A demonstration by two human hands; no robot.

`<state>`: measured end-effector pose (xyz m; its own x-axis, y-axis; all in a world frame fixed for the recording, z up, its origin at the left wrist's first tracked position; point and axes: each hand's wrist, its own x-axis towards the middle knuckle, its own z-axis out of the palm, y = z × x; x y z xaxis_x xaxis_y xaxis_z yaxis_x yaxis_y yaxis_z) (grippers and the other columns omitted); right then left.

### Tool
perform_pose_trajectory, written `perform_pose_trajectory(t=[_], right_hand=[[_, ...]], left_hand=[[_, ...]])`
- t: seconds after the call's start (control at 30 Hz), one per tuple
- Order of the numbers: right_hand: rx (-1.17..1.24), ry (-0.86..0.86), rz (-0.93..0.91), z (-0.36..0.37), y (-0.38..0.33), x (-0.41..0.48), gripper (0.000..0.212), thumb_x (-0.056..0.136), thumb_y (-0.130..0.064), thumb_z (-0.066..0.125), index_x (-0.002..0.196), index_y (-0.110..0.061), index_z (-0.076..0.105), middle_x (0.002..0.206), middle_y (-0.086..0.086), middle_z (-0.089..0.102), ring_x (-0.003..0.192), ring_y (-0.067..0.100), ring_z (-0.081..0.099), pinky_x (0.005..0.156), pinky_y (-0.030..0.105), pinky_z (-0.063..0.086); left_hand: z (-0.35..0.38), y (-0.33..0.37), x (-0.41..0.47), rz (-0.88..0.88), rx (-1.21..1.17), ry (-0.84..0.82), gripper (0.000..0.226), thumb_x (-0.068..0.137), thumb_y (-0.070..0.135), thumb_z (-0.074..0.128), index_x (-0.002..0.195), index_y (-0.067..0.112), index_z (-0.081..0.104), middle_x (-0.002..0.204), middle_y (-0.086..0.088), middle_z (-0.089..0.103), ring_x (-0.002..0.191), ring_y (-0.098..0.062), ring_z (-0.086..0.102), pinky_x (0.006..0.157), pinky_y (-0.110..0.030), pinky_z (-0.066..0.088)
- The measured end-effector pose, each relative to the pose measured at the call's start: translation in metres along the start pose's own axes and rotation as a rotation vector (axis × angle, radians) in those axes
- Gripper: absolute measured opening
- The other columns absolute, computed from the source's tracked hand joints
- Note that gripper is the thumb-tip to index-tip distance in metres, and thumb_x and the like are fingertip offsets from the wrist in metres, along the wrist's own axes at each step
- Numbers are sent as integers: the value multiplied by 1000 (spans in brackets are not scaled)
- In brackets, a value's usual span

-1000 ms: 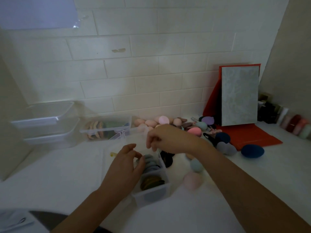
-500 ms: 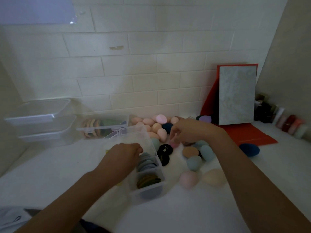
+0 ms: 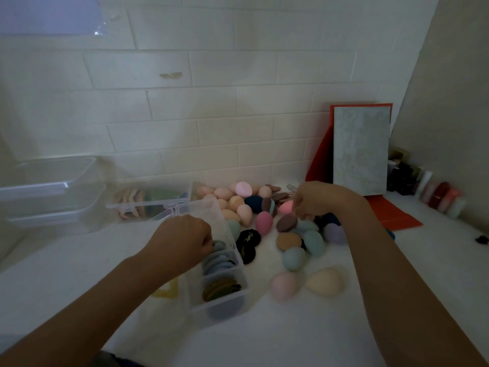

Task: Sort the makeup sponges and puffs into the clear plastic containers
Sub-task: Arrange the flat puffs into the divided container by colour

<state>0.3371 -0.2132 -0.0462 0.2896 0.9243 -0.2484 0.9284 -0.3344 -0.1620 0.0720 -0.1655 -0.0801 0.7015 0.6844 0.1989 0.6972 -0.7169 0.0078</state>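
A clear divided container (image 3: 238,296) stands in front of me with blue-grey puffs (image 3: 219,264) and olive-brown puffs (image 3: 221,288) in its compartments. My left hand (image 3: 182,242) hovers over it with curled fingers that reach the top blue-grey puff; whether they grip it is hidden. To the right lies a loose pile of egg-shaped sponges (image 3: 293,258) and flat puffs. At the back of the pile, my right hand (image 3: 317,200) pinches a bright pink sponge (image 3: 285,207).
A second clear container (image 3: 148,201) with tan and green puffs sits behind the first. Two stacked clear tubs (image 3: 53,192) are at the left wall. A red folder with a grey board (image 3: 360,152) leans at the back right, beside small bottles (image 3: 439,194). Black puffs (image 3: 247,239) lie beside the container.
My right hand has moved from above the container back and to the right into the pile, where it now pinches the pink sponge. My left hand has stayed at the container.
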Motion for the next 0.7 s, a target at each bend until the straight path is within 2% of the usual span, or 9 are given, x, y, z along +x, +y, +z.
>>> perform_pose_trajectory(t=[0.07,0.13,0.2,0.23,0.3,0.37,0.4,0.53,0.7], right_hand=[[70,42,31,-4,12,-1,24,87,-14,61,99,5,69,96,18,71,80,26,64,75,35,53],[58,67,62,-5,24,-1,24,87,-12,58,100,7,68,92,17,68,76,22,57,63,28,46],[79,97,113,-6,35,0,24,88,-9,55,103,5,67,92,14,67,77,20,56,56,22,40],[100,111,139,-6,40,1,24,89,-9,54,106,4,66,96,14,67,81,21,58,57,23,41],[132,191,165,-6,48,3,26,91,-12,54,109,4,66,108,18,67,96,26,61,70,27,45],[166,294,155,-5,55,5,29,93,-16,52,109,4,67,112,20,66,104,29,60,84,29,45],[169,327,142,-4,58,6,29,94,-15,51,108,4,67,113,20,66,105,29,60,86,29,44],[182,382,102,0,65,13,29,94,-3,46,114,-3,67,123,14,62,112,25,57,87,21,39],[255,426,65,9,65,32,32,93,0,46,117,-5,66,124,12,62,111,26,58,84,22,42]], left_hand=[[2,-2,-5,-10,-33,39,23,93,34,44,97,24,65,87,7,64,75,-4,57,64,-10,39],[4,-4,-8,-28,-66,35,23,94,34,43,95,25,64,87,8,64,75,-5,56,58,-9,34],[7,-5,-9,-14,-96,-4,28,96,35,39,93,23,65,88,6,66,77,-6,58,63,-10,37],[8,-5,-10,4,-108,-22,31,96,35,38,95,23,67,91,5,68,80,-6,59,68,-12,40],[7,-5,-11,23,-140,-43,32,97,36,39,101,25,69,98,7,69,87,-5,61,78,-14,43],[5,-7,-9,26,-180,-60,31,95,38,43,101,26,70,99,7,70,87,-4,61,79,-14,43],[4,-7,-8,28,-188,-69,30,95,38,44,100,25,71,97,7,71,85,-3,62,77,-12,43],[3,-6,-4,26,-182,-90,31,94,39,44,97,25,71,94,7,70,82,-3,61,76,-14,45],[5,-4,3,9,-241,-73,17,86,39,59,96,32,71,92,15,69,79,1,61,80,-14,48]])
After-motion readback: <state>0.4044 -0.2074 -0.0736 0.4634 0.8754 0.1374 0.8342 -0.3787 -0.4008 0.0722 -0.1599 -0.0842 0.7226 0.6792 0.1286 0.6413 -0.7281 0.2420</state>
